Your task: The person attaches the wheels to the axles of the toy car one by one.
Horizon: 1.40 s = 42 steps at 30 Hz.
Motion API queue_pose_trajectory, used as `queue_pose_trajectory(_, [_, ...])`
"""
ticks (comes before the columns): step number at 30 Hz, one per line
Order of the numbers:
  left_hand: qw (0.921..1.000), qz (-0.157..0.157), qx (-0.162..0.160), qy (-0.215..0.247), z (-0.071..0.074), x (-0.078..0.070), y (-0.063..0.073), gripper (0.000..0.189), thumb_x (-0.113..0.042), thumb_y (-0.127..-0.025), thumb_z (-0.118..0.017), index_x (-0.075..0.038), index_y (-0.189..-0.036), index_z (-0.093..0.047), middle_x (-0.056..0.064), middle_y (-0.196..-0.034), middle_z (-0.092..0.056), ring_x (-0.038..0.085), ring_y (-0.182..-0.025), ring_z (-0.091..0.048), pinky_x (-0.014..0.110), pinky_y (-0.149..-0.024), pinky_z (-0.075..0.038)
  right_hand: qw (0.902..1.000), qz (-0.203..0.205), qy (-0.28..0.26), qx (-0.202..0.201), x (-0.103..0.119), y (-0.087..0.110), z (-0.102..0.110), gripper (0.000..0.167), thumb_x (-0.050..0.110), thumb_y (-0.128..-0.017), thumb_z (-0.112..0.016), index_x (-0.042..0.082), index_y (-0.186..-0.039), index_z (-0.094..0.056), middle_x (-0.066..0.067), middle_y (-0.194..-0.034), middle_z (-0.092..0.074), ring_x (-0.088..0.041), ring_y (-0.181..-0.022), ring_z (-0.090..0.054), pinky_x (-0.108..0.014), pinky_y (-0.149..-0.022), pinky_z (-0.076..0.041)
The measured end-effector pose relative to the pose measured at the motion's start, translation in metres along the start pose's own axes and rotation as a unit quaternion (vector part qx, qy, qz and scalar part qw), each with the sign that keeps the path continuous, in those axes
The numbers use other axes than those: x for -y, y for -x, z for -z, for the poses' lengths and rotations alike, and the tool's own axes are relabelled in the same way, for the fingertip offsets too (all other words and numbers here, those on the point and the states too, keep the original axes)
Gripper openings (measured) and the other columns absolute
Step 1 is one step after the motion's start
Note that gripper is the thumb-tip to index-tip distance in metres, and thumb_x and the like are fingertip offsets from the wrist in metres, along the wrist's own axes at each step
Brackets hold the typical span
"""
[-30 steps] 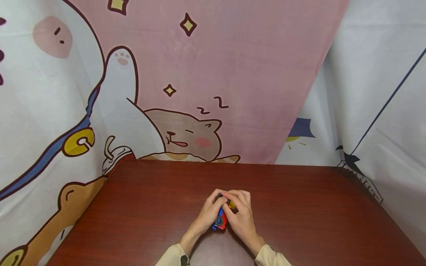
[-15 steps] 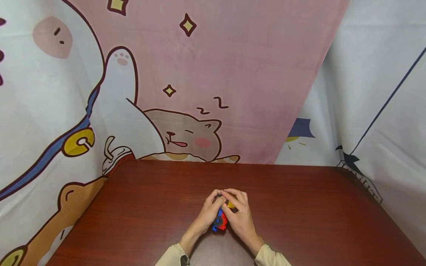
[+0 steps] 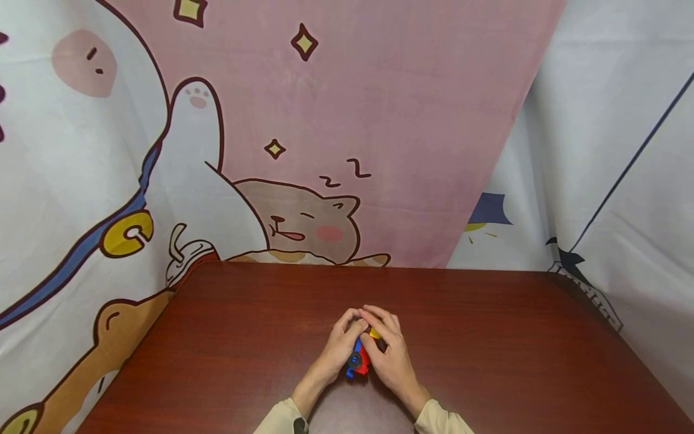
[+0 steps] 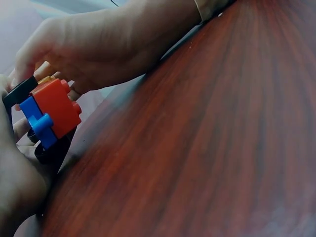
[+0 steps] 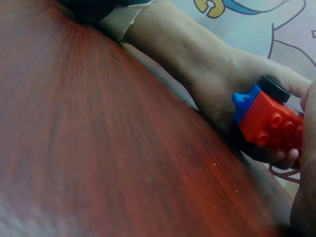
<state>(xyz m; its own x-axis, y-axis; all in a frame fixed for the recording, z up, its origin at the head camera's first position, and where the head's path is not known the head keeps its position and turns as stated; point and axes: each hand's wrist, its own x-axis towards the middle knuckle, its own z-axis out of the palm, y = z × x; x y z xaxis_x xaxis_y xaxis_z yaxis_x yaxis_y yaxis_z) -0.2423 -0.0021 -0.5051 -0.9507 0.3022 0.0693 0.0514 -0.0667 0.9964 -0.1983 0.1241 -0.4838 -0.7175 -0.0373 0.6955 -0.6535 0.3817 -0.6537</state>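
Note:
A toy car built of plastic bricks [image 3: 364, 363] is between my two hands over the middle front of the table. It has a blue base with black wheels, a red studded brick [image 4: 55, 107] and a yellow piece [image 3: 375, 333] at its far end. My left hand [image 3: 337, 349] grips it from the left, thumb along the near side and fingers curled round the far end. My right hand [image 3: 394, 357] holds it from the right, its fingertips meeting the left hand's. A black wheel [image 5: 274, 89] shows in the right wrist view. The fingers hide much of the car's far end.
The brown wooden table [image 3: 488, 337] stretches out around the hands. Behind it hangs a pink and white cloth [image 3: 423, 132] with cartoon animals, and a white cloth [image 3: 629, 181] drapes down on the right side.
The right hand has shifted slightly left and away from the body, its fingers drawing in over the far end. The car has turned a little; both hands stay on it.

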Motion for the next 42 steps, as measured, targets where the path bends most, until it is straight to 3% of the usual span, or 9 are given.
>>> queue_pose_trajectory(4, [0.9998,0.004,-0.012,0.013,-0.001,-0.001,0.0,0.032,-0.023,-0.101,-0.055,-0.002,-0.125,-0.058,0.001,-0.103,-0.062,0.007,-0.088,-0.059,0.02,-0.077,-0.049,0.9966,-0.077,-0.029,-0.002,0.003,0.0,0.001,0.043,-0.002,-0.088,-0.067,-0.004,-0.13,-0.058,-0.022,-0.131,-0.055,-0.03,-0.115,-0.049,-0.02,-0.098,-0.039])
queue_pose_trajectory(9, [0.9984,0.011,-0.033,0.045,-0.001,-0.001,-0.001,0.035,-0.023,-0.1,-0.055,-0.001,-0.127,-0.057,-0.002,-0.101,-0.06,0.008,-0.087,-0.059,0.022,-0.074,-0.051,0.9788,-0.191,-0.063,-0.037,0.003,-0.003,0.0,0.032,0.005,-0.094,-0.063,-0.008,-0.123,-0.054,-0.019,-0.119,-0.056,-0.019,-0.102,-0.054,-0.023,-0.085,-0.045])
queue_pose_trajectory(13, [0.9967,0.005,-0.045,0.067,-0.001,0.0,-0.002,0.036,-0.021,-0.1,-0.055,0.001,-0.129,-0.056,-0.002,-0.102,-0.062,0.007,-0.087,-0.061,0.022,-0.074,-0.052,0.9693,-0.234,-0.066,-0.037,0.005,-0.005,0.002,0.024,0.008,-0.098,-0.06,-0.004,-0.117,-0.056,-0.011,-0.108,-0.06,-0.013,-0.088,-0.056,-0.022,-0.078,-0.047])
queue_pose_trajectory(16, [0.9957,-0.003,-0.057,0.074,-0.001,0.001,-0.003,0.038,-0.022,-0.099,-0.056,0.001,-0.129,-0.055,-0.002,-0.101,-0.064,0.008,-0.084,-0.062,0.022,-0.073,-0.053,0.9671,-0.246,-0.059,-0.028,0.006,-0.005,0.004,0.02,0.009,-0.098,-0.06,-0.002,-0.115,-0.057,-0.009,-0.101,-0.062,-0.012,-0.079,-0.056,-0.022,-0.073,-0.047])
queue_pose_trajectory(22, [0.9937,-0.007,-0.075,0.083,0.0,0.001,-0.003,0.038,-0.027,-0.101,-0.054,0.0,-0.127,-0.057,-0.001,-0.095,-0.065,0.011,-0.077,-0.065,0.024,-0.07,-0.055,0.9619,-0.264,-0.069,-0.017,-0.024,0.003,-0.004,0.018,0.014,-0.099,-0.06,0.006,-0.115,-0.056,-0.007,-0.094,-0.065,-0.007,-0.075,-0.057,-0.021,-0.07,-0.047])
queue_pose_trajectory(28, [0.9939,-0.015,-0.084,0.07,0.0,0.001,-0.003,0.038,-0.026,-0.101,-0.055,-0.001,-0.129,-0.057,-0.002,-0.101,-0.064,0.008,-0.086,-0.063,0.023,-0.076,-0.053,0.9666,-0.236,-0.099,0.005,-0.035,0.008,-0.007,0.027,0.015,-0.096,-0.065,0.007,-0.12,-0.054,-0.006,-0.088,-0.072,-0.006,-0.074,-0.061,-0.021,-0.07,-0.049])
queue_pose_trajectory(30, [0.9942,-0.016,-0.079,0.071,0.0,0.001,-0.003,0.038,-0.025,-0.1,-0.057,0.0,-0.13,-0.056,-0.002,-0.104,-0.065,0.007,-0.089,-0.062,0.023,-0.078,-0.052,0.968,-0.231,-0.097,0.008,-0.035,0.008,-0.008,0.031,0.015,-0.096,-0.066,0.005,-0.122,-0.053,-0.007,-0.088,-0.072,-0.005,-0.073,-0.061,-0.021,-0.068,-0.05])
queue_pose_trajectory(36, [0.9954,-0.01,-0.052,0.08,0.0,0.001,-0.003,0.041,-0.024,-0.099,-0.06,-0.001,-0.132,-0.052,0.003,-0.114,-0.066,0.006,-0.091,-0.063,0.023,-0.076,-0.053,0.9589,-0.264,-0.103,-0.008,-0.034,0.007,-0.009,0.033,0.013,-0.096,-0.066,0.004,-0.124,-0.053,-0.003,-0.082,-0.067,-0.003,-0.063,-0.055,-0.018,-0.058,-0.046])
queue_pose_trajectory(42, [0.9968,0.0,-0.041,0.069,0.0,0.002,-0.002,0.041,-0.021,-0.098,-0.061,-0.003,-0.132,-0.048,0.0,-0.112,-0.063,0.008,-0.092,-0.061,0.023,-0.072,-0.052,0.9571,-0.262,-0.121,-0.026,-0.035,0.005,-0.01,0.036,0.007,-0.095,-0.065,-0.002,-0.127,-0.049,-0.002,-0.076,-0.055,-0.004,-0.058,-0.047,-0.017,-0.051,-0.038])
